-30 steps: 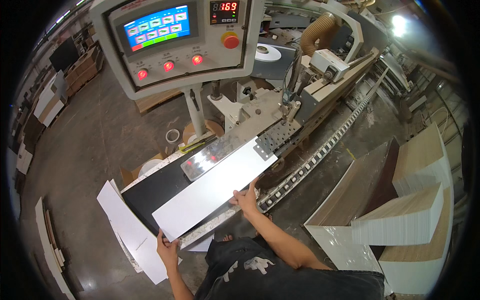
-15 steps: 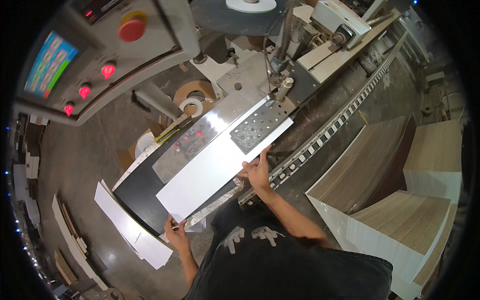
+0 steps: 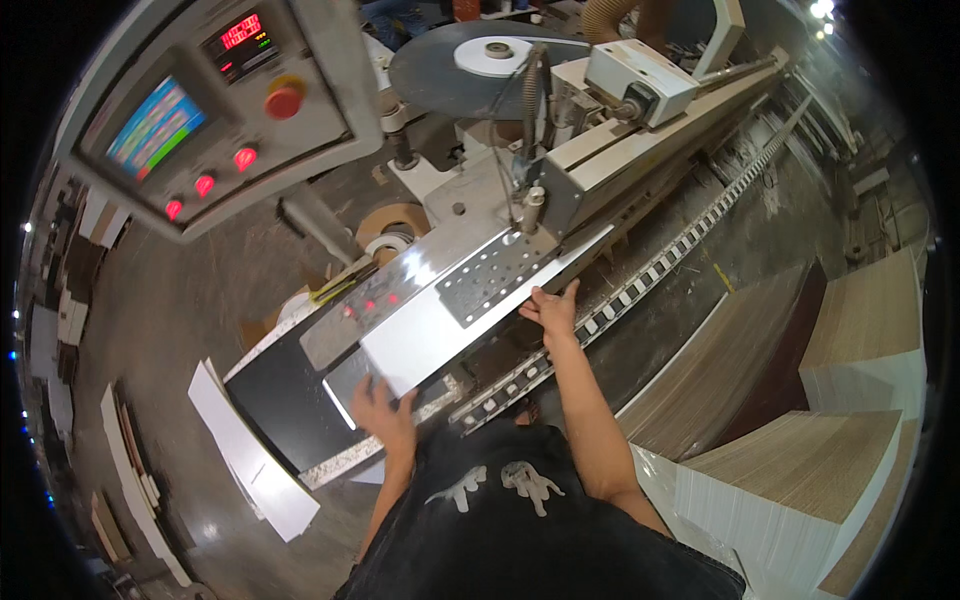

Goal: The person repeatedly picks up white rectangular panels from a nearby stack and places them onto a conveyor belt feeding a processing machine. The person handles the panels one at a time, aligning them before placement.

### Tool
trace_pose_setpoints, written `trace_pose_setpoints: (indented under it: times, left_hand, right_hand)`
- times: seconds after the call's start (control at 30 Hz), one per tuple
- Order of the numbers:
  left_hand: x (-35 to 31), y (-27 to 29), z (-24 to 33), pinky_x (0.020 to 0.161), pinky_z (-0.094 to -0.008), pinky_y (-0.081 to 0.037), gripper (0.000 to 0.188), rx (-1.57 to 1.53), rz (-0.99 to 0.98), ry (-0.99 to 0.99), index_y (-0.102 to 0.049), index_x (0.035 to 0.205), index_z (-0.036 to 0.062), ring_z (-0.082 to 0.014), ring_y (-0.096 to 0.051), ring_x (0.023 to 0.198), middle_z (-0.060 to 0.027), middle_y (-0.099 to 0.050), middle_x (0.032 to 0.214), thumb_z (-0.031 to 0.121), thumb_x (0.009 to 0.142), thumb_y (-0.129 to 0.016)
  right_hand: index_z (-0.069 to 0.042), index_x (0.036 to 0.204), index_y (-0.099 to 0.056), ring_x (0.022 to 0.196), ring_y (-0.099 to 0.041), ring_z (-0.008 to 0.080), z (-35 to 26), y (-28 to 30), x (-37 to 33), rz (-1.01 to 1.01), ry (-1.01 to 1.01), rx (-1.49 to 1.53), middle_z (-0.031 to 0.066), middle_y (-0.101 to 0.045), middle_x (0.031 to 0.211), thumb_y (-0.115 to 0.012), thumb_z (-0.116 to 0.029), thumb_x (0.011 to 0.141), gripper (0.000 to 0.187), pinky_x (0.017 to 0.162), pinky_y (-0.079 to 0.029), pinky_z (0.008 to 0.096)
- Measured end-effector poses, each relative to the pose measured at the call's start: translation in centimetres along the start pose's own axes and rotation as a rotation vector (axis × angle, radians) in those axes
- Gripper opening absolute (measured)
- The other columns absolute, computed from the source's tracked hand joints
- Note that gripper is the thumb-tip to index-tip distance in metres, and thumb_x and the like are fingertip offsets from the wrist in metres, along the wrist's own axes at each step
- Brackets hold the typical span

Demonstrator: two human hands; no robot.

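Observation:
A long white board (image 3: 430, 335) lies flat on the machine bed, its far part running beside a perforated dark plate (image 3: 490, 280). My left hand (image 3: 388, 415) is at the board's near end, fingers spread and slightly blurred, the thumb apart. Beside those fingers is a grey patch with a thin white edge (image 3: 340, 402); whether it belongs to the board I cannot tell. Along the board's right edge, my right hand (image 3: 552, 312) rests with thumb and fingers apart, pushed flat against the side rather than wrapped round it.
A control panel (image 3: 225, 165) with a red knob (image 3: 284, 100) overhangs the left. Behind the bed sits a reel of white band (image 3: 490, 57). A roller rail (image 3: 640, 283) runs along the right, near stacked wood-grain boards (image 3: 800, 465). White panels (image 3: 250, 450) lie at the left.
The white board has slid forward and right along the bed. Both hands have moved the same way, and the left fingers have opened off the board's corner. The view has shifted.

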State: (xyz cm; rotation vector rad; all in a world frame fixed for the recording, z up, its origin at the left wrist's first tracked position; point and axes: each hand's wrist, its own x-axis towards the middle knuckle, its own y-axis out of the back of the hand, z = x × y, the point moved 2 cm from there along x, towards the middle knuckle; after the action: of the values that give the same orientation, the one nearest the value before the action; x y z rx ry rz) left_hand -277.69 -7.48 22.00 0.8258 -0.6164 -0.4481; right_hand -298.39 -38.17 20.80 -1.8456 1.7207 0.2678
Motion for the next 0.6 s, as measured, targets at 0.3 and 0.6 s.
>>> trace_pose_setpoints:
  times: [0.3,0.6]
  left_hand:
    - [1.0,1.9,3.0,0.117,-0.0590,-0.033,0.060,-0.250,-0.315,-0.326,-0.065,0.130,-0.0022,-0.0448,-0.045,0.139,-0.0235,-0.051,0.149,0.033,0.085,-0.082]
    - [-2.1,9.0,0.2,0.105,-0.0447,-0.044,0.036,-0.776,-0.575,-0.347,-0.080,0.104,0.0056,-0.0347,-0.062,0.119,-0.0134,-0.073,0.121,0.026,0.109,-0.051]
  right_hand:
    - [-0.001,0.166,0.003,0.159,-0.016,0.0349,10.0,-4.6,-15.6,-0.423,-0.197,0.150,0.0234,-0.016,0.171,-0.055,-0.065,0.101,0.108,0.129,-0.016,0.0490]
    - [-0.009,0.131,-0.055,0.138,-0.048,0.0253,5.4,-3.3,-10.7,-0.147,-0.021,0.518,0.0079,-0.060,0.130,-0.060,-0.060,0.102,0.059,0.124,-0.028,0.0533]
